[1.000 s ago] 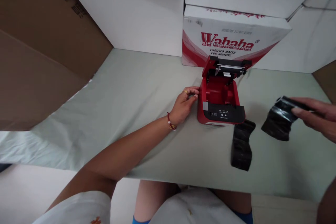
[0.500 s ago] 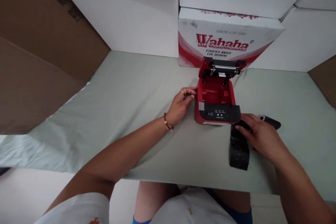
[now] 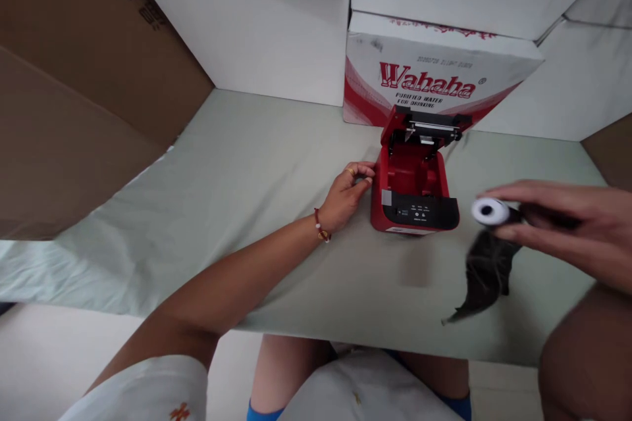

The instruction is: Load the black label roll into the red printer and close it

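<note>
A red and black label printer (image 3: 417, 210) stands on the cloth-covered table with its lid tilted up and its red inner bay bare. The fingertips and thumb of my left hand (image 3: 345, 196), bent and close together, press against the printer's left side. To the right of the printer, my right hand (image 3: 563, 223) is closed on a black label roll (image 3: 516, 216), held above the table. The roll's white core (image 3: 488, 211) faces the printer. From it a loose black strip (image 3: 486, 273) hangs down, curled and blurred by motion.
Behind the printer stands a white and red water carton (image 3: 424, 82), close to the raised lid, among stacked white boxes (image 3: 276, 33). A large brown carton (image 3: 89, 118) walls off the left side. Pale green cloth (image 3: 276, 145) covers the table up to its front edge.
My right hand has lifted the black roll off the table and moved right, its loose strip now dangling. My left hand stays at the printer. The view has shifted slightly.
</note>
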A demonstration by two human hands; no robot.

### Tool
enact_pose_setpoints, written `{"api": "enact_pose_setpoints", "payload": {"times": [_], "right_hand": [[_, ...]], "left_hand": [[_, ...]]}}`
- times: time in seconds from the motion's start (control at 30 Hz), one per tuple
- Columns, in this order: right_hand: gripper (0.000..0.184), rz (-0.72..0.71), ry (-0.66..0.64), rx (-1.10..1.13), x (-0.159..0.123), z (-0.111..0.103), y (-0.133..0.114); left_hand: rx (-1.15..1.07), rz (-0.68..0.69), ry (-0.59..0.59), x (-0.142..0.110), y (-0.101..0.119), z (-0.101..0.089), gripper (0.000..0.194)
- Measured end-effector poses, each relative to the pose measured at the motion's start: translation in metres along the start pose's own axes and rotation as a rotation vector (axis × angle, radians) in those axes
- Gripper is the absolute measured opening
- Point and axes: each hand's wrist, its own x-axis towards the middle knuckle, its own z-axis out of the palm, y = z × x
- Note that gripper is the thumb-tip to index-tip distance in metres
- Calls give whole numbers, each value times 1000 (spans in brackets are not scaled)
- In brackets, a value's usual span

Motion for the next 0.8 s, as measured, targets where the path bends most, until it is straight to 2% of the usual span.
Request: {"api": "enact_pose_setpoints", "payload": {"times": [0.03, 0.1, 0.2, 0.27, 0.37, 0.43, 0.5, 0.57, 0.67, 0.8], "right_hand": [[40, -7, -119, 44, 17, 9, -7], [35, -10, -104, 19, 54, 36, -16], [36, 29, -131, -216, 97, 78, -24], [35, 76, -198, -389, 113, 94, -27], [32, 118, -236, -580, 121, 101, -31], [29, 119, -216, -640, 122, 101, -32], [25, 101, -179, -646, 122, 103, -32], [24, 63, -145, -621, 123, 106, -30], [25, -25, -124, -577, 124, 111, -22], [24, -77, -151, -533, 125, 111, -11]], "left_hand": [[4, 2, -1, 0, 0, 0, 13], [14, 13, -11, 0, 1, 0, 13], [63, 42, -26, -1, 1, 0, 12], [150, 73, -10, -4, 2, 1, 15], [376, 246, 70, -16, 10, 6, 27], [553, 489, 90, -28, 18, 10, 33], [660, 728, 40, -40, 25, 15, 39], [721, 885, -52, -49, 29, 20, 48], [814, 980, -166, -54, 31, 25, 55], [893, 961, -220, -56, 31, 25, 56]]}}
